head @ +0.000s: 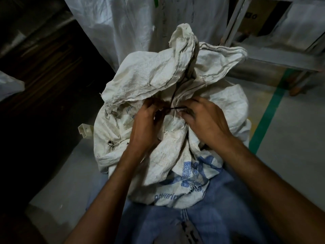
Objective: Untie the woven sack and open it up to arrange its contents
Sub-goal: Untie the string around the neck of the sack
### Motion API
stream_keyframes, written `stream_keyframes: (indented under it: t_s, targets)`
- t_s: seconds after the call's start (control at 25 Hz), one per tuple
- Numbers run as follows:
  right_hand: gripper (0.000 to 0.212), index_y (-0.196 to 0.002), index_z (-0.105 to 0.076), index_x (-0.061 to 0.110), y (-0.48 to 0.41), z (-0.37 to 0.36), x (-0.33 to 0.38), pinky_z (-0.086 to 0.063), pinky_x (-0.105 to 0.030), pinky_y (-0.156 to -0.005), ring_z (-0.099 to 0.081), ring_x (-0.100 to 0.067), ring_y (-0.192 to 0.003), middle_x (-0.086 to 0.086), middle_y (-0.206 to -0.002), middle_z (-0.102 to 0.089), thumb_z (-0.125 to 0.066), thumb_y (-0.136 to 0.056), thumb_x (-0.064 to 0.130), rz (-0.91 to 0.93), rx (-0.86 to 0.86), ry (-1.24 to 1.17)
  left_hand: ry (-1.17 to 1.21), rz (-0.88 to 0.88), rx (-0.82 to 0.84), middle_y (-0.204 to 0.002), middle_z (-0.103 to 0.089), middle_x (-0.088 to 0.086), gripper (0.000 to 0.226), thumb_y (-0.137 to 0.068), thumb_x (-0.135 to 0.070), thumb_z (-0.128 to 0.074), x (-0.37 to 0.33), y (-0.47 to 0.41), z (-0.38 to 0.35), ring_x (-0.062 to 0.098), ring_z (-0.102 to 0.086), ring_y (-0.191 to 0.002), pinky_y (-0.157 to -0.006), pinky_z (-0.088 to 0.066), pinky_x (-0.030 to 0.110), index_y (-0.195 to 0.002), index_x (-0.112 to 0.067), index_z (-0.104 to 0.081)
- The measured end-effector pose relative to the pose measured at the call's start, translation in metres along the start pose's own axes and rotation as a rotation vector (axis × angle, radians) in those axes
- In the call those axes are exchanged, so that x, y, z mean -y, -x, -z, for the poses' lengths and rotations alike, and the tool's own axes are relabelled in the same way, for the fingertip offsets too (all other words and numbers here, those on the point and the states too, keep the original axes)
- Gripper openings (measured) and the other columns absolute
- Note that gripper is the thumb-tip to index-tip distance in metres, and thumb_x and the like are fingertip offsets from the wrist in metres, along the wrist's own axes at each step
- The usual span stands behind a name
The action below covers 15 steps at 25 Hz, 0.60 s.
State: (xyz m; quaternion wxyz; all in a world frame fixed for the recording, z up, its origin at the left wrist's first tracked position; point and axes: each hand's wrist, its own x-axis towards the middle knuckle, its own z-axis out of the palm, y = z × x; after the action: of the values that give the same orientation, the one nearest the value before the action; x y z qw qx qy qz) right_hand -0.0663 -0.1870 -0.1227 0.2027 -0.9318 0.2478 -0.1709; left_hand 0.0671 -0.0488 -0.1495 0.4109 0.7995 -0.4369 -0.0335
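Now | both hands (175, 120) pinching black tie (175, 108) | sack (149, 71) print blue, seemingly "Powerin"

The sack (158, 76) is coarse woven plastic cloth, matt off-white, creased, frayed at its edges and torn in spots, with faded blue print. A thin dark tie (175, 108) crosses its neck. The floor (290, 138) looks smooth, painted grey with a green stripe. Faded blue denim (211, 217) covers the legs.

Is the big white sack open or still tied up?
Tied shut. A dark string cinches the sack at its bunched neck, both hands' fingers on it.
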Motion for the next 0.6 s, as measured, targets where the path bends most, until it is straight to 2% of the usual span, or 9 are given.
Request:
stream_keyframes:
  t_s: [0.16, 0.28, 0.44, 0.6]
  targets:
    - [0.034, -0.126, -0.069, 0.024, -0.008, 0.001, 0.003, -0.056, -0.043, -0.083, -0.065, -0.036, -0.109, -0.006, -0.128, -0.065, -0.07, -0.095, 0.034, 0.045, 0.022, 0.078, -0.005, 0.031, 0.001, -0.118, -0.063, 0.01, 0.024, -0.091, -0.003, -0.067, 0.001, -0.003, -0.004, 0.023, -0.066, -0.1, -0.086, -0.055, 0.03, -0.112, -0.011, -0.074]
    - [0.031, -0.124, -0.07, 0.022, -0.005, -0.004, -0.002, -0.056, -0.041, -0.077, -0.066, -0.037, -0.104, -0.007, -0.126, -0.065, -0.067, -0.096, 0.033, 0.08, -0.015, 0.086, -0.057, 0.026, 0.002, -0.117, -0.062, 0.01, 0.023, -0.091, -0.005, -0.064, -0.006, -0.003, -0.002, 0.025, -0.065, -0.098, -0.083, -0.054, 0.029, -0.111, -0.013, -0.073]
    - [0.029, -0.123, -0.071, 0.022, 0.001, -0.012, -0.007, -0.057, -0.042, -0.075, -0.068, -0.035, -0.1, -0.005, -0.122, -0.068, -0.064, -0.098, 0.034, 0.071, -0.066, 0.034, -0.06, 0.023, 0.017, -0.118, -0.061, 0.007, 0.027, -0.089, -0.003, -0.062, -0.005, -0.004, -0.001, 0.023, -0.067, -0.097, -0.081, -0.057, 0.037, -0.108, -0.018, -0.073]
    - [0.03, -0.124, -0.069, 0.02, 0.001, -0.011, -0.008, -0.058, -0.045, -0.07, -0.069, -0.038, -0.095, -0.007, -0.122, -0.068, -0.063, -0.098, 0.033, 0.149, -0.083, 0.09, -0.025, 0.03, -0.005, -0.116, -0.063, 0.007, 0.025, -0.089, -0.004, -0.064, -0.004, -0.004, -0.003, 0.021, -0.067, -0.095, -0.084, -0.054, 0.027, -0.11, -0.015, -0.075]
